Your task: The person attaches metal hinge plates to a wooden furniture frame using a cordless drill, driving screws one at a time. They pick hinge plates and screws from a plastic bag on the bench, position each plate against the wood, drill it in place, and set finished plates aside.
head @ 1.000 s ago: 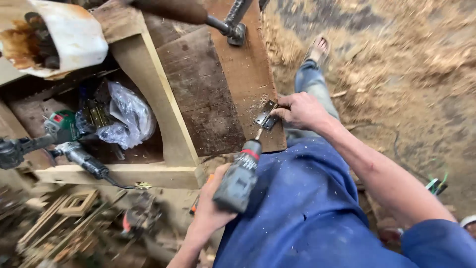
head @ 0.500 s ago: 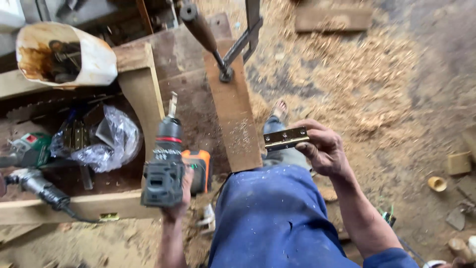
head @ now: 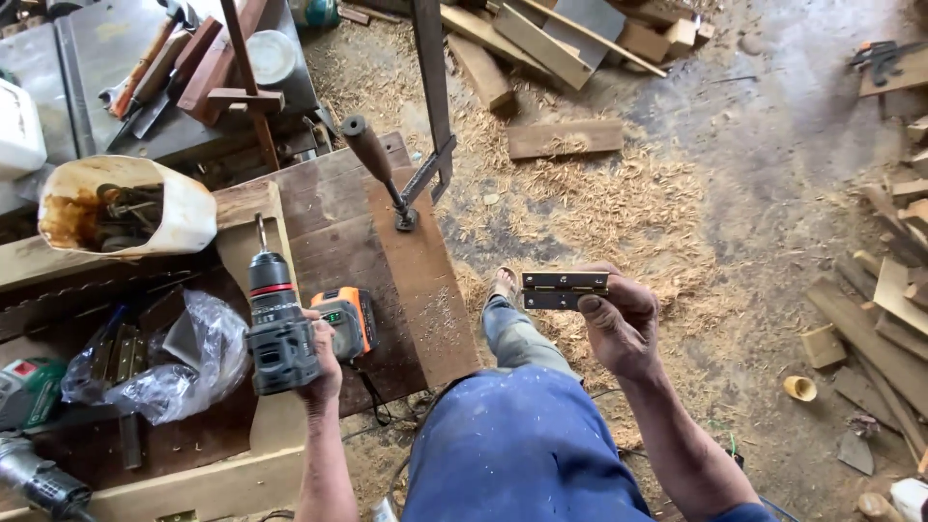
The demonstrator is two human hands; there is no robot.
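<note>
the left hand [head: 319, 372] is wrapped around the grip of a drill [head: 275, 324], bit pointing away, held over the near part of the workbench [head: 333, 227]. the right hand [head: 619, 324] pinches a hinge [head: 565, 290] between thumb and fingers, held up flat out to the right of the bench, above the sawdust floor [head: 619, 203] and just right of the foot [head: 502, 283].

the hinge looks like thin brass: light, stiff, smooth, likely to slip or swing shut at its knuckle, so gripping both leaves at one end, as now, seems soundest. the drill looks heavy and top-loaded with its battery low; a full fist on the handle suits it.

around: a plank [head: 420, 280] lies along the bench's right edge, with a clamp [head: 387, 174] standing at its far end. a cut jug [head: 126, 208] of hardware sits far left, a plastic bag [head: 169, 362] of hinges near left, another power tool [head: 39, 478] at the near left corner. offcuts [head: 565, 138] litter the floor far and right. the clamp handle and knee [head: 517, 338] crowd the plank.
</note>
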